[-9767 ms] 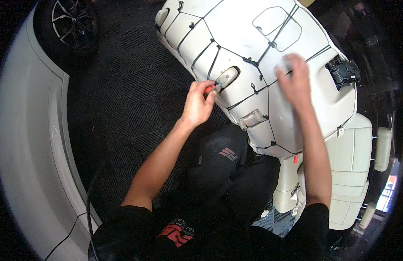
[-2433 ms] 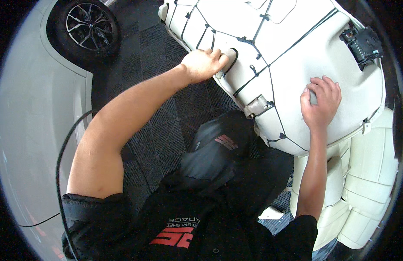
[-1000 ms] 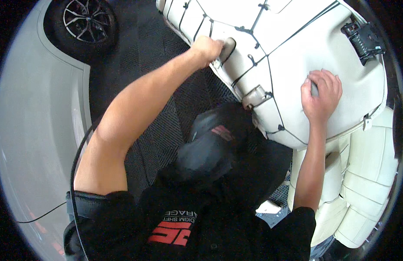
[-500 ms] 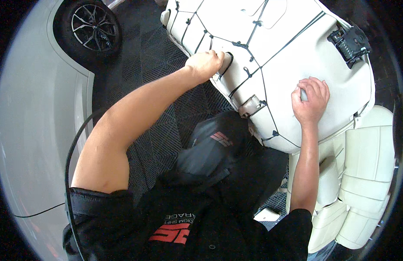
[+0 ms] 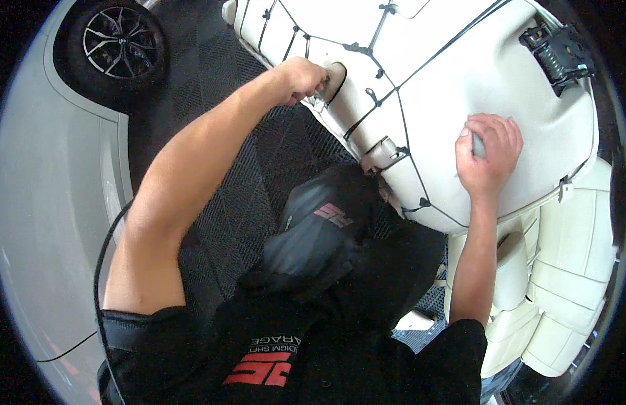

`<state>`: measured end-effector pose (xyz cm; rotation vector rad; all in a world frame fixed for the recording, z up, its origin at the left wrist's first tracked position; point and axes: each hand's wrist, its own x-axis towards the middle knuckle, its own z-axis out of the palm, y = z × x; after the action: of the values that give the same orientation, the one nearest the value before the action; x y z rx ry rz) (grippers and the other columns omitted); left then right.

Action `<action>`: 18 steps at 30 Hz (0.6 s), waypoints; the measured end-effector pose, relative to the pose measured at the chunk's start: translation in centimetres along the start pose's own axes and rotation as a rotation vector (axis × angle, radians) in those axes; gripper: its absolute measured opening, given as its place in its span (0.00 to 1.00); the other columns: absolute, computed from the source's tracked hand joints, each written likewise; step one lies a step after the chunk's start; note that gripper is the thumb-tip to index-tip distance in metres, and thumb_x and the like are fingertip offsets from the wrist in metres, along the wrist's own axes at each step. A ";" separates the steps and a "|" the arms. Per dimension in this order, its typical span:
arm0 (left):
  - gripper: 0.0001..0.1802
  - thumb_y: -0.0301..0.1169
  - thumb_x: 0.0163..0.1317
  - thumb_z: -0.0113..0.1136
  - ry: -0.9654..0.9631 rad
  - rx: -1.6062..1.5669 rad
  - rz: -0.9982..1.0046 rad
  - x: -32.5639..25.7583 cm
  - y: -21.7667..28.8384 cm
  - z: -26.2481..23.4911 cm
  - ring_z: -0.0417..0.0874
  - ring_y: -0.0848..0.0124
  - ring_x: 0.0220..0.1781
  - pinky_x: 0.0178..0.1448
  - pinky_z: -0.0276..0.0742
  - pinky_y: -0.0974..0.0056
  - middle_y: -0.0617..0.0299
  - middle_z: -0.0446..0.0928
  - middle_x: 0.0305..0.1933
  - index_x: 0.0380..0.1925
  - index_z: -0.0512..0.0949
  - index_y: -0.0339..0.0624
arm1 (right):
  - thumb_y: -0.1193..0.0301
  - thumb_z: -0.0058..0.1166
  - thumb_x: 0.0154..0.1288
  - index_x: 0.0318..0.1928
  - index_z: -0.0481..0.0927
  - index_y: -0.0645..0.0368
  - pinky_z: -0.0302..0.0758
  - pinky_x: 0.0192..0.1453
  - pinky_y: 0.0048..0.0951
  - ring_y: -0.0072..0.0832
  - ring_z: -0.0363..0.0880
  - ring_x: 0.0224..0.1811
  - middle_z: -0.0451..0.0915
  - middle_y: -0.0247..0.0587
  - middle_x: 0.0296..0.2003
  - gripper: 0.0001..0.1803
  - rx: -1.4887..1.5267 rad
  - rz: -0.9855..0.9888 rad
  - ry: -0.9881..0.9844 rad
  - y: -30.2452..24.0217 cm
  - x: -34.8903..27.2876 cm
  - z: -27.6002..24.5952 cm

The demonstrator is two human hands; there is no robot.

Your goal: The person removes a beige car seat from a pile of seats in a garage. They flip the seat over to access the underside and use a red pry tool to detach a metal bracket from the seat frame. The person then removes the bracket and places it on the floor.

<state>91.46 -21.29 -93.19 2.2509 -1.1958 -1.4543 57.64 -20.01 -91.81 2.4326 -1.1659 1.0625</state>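
Right hand [image 5: 490,155] has moved away from the cords [image 5: 402,121], onto bare panel [image 5: 438,128].
Its fingers wrap a grey piece [image 5: 478,145]; left hand [image 5: 301,77] curls at the edge slot [image 5: 336,82], its pinch unclear. Beside a cream seat [image 5: 573,256], the panel looks bulky, stiff, best held by its rim [image 5: 594,128].

Glare bleaches the cord-laced white panel [image 5: 434,135] up top; black floor matting [image 5: 259,162] sits dim; the car body [image 5: 56,202] bows against blackened corners!
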 end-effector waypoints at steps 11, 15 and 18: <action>0.19 0.33 0.47 0.62 0.420 0.654 0.459 -0.7 -1.3 0.8 0.83 0.49 0.40 0.47 0.78 0.53 0.42 0.80 0.34 0.34 0.72 0.28 | 0.77 0.57 0.44 0.31 0.75 0.50 0.63 0.64 0.41 0.26 0.77 0.42 0.80 0.28 0.34 0.10 -0.002 -0.014 0.018 0.2 0.4 -0.1; 0.16 0.32 0.56 0.58 0.456 1.019 0.728 -2.1 -2.1 0.3 0.83 0.52 0.40 0.43 0.81 0.53 0.45 0.79 0.35 0.40 0.69 0.31 | 0.77 0.57 0.44 0.30 0.75 0.51 0.63 0.63 0.41 0.26 0.77 0.42 0.80 0.28 0.33 0.10 0.022 -0.019 0.028 0.1 0.5 -0.3; 0.16 0.38 0.65 0.51 0.467 1.218 0.803 -2.0 -3.5 -0.3 0.84 0.54 0.38 0.37 0.83 0.55 0.47 0.78 0.36 0.42 0.70 0.34 | 0.77 0.57 0.44 0.30 0.75 0.51 0.64 0.63 0.41 0.27 0.77 0.42 0.80 0.28 0.33 0.10 0.037 -0.021 0.034 -0.2 0.6 0.0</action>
<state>93.18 -17.66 -93.69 1.8689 -2.7163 0.2224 58.02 -20.22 -91.40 2.4391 -1.1180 1.1247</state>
